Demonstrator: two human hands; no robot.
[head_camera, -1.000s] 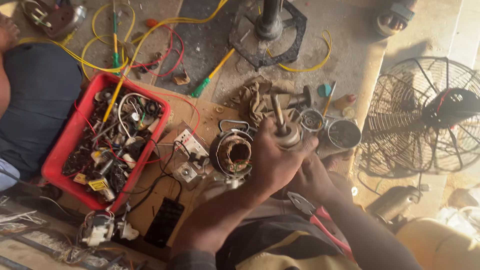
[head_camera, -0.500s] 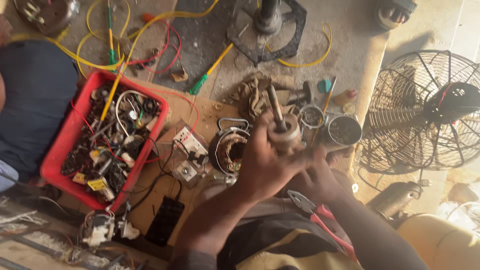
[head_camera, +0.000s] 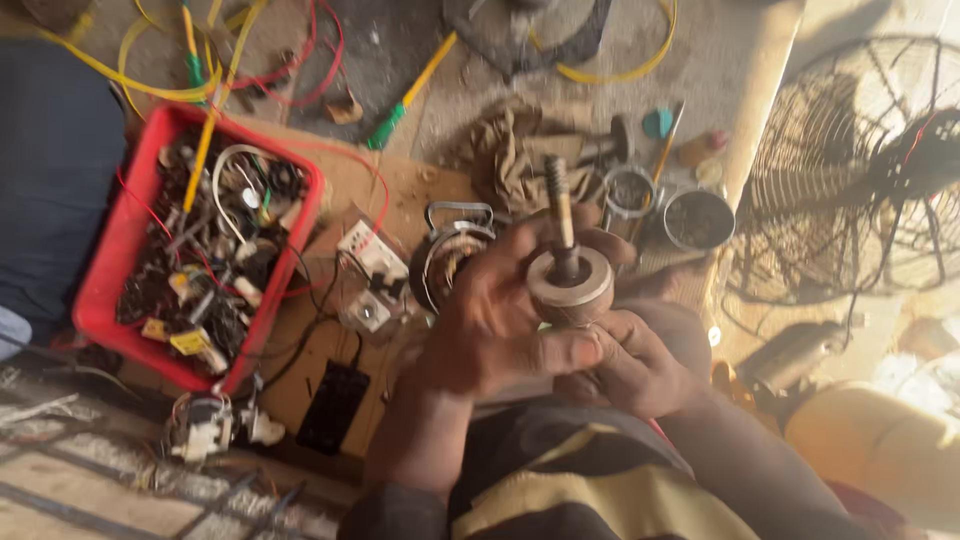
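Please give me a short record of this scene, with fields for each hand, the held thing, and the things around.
left hand: left hand grips the rotor from the side
right hand: right hand supports it from below
held thing: round metal rotor, shaft pointing up
left of hands: red tray full of small parts and wires
behind hands: wound stator
right side: fan guard

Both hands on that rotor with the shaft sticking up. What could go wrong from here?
1. The rotor is gripped only by the left hand and right hand above the clutter; a slip would likely drop it onto the stator.
2. The threaded shaft points up toward the person; a jerk could jab.
3. Loose red wires run near the forearm and could snag.
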